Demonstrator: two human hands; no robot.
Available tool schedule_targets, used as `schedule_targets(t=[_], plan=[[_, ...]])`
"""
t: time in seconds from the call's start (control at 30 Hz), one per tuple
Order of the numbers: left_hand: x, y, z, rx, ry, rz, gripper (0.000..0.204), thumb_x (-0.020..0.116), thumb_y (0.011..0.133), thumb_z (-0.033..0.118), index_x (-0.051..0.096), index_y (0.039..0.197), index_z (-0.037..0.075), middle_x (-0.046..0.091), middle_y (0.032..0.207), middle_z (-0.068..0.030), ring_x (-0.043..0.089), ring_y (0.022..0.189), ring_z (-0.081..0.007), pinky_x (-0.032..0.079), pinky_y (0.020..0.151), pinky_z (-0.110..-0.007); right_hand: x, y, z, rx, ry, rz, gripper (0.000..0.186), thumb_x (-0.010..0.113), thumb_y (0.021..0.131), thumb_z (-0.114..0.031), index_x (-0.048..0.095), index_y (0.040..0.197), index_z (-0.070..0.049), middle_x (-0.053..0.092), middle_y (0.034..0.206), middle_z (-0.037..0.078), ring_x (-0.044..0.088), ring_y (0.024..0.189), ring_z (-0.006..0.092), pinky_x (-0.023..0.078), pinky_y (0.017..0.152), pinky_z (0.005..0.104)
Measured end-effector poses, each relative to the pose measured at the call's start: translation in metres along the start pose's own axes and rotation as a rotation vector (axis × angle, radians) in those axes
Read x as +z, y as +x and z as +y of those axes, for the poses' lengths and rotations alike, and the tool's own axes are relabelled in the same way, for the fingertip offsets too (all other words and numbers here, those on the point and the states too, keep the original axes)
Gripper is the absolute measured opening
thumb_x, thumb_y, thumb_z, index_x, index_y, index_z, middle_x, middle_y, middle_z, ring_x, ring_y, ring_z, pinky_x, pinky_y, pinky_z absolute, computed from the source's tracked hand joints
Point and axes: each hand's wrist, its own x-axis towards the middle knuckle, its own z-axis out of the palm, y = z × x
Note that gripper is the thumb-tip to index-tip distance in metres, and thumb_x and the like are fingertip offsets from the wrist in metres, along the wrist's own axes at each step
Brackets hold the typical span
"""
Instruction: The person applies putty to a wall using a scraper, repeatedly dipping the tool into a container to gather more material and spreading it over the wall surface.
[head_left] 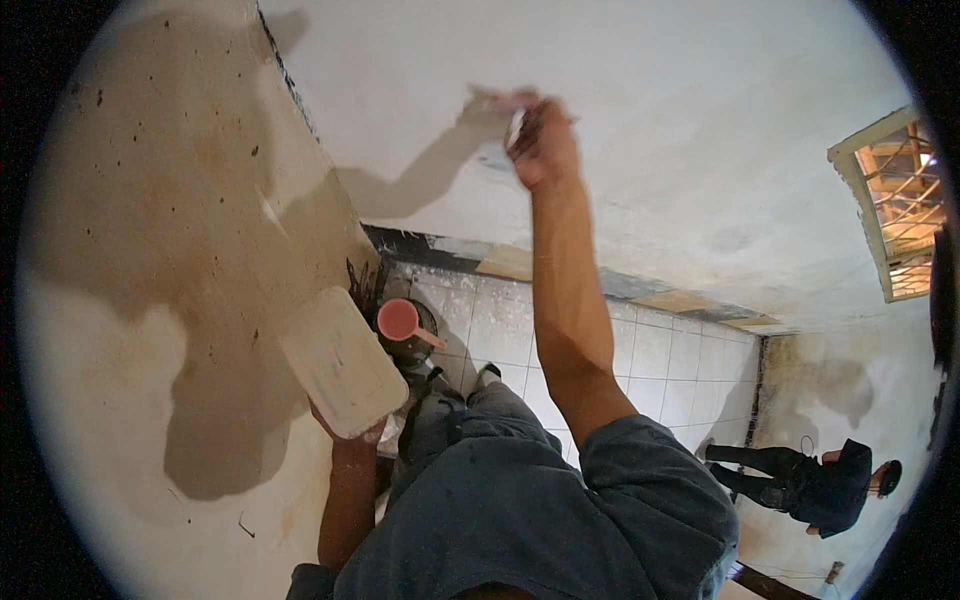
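Dark-grey shirt (500, 500) foremost, my R hand (547, 140) clutches blurred pale tool (517, 128), L hand (345, 437) cream oblong tray (345, 365); prob. smoothing white wall (720, 130), next: steady pressure

A stained, dark-speckled wall (130, 220) stands left of the tiled floor (660, 350); beyond the floor rises a whitish wall (700, 130) with patchy skirting (505, 262); above the floor's right end, a barred window (900, 210).

Shirt (500, 510) dark blue-grey; right sleeve (655, 480) short, loose, ending above elbow; forearms (570, 280) bare; trousers (497, 405) grey, creased; footwear (489, 370) dark.
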Motion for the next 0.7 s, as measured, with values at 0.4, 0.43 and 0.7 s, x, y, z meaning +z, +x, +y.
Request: schedule_targets(t=[0.4,0.43,0.7], plan=[[-0.01,-0.001,0.0,0.02,0.149,0.039,0.069,0.058,0.094,0.046,0.033,0.15,0.015,0.043,0.15,-0.0125,0.043,0.135,-0.0353,0.037,0.109,-0.056,-0.087,-0.104,0.038,0.057,-0.008,0.052,0.011,0.058,0.095,-0.023,0.061,0.101,-0.014,0.062,0.087,0.003,0.056,0.071,0.0158,0.047,0.06,0.0275],[-0.011,-0.001,0.001,0.036,0.171,0.054,0.066,0.058,0.094,0.044,0.036,0.148,0.014,0.045,0.148,-0.0125,0.046,0.132,-0.0354,0.039,0.107,-0.056,-0.102,-0.094,0.06,0.139,-0.018,0.168,0.011,0.058,0.095,-0.023,0.061,0.1,-0.014,0.061,0.085,0.002,0.056,0.069,0.016,0.047,0.06,0.0282],[-0.013,0.009,-0.002,0.683,2.048,0.056,0.04,0.057,0.097,0.031,0.057,0.133,0.012,0.061,0.13,-0.0119,0.062,0.112,-0.0366,0.052,0.092,-0.055,-0.121,-0.009,0.145,0.383,-0.088,0.031,0.014,0.053,0.096,-0.023,0.061,0.09,-0.014,0.057,0.075,0.0,0.054,0.064,0.0151,0.044,0.058,0.0293]])
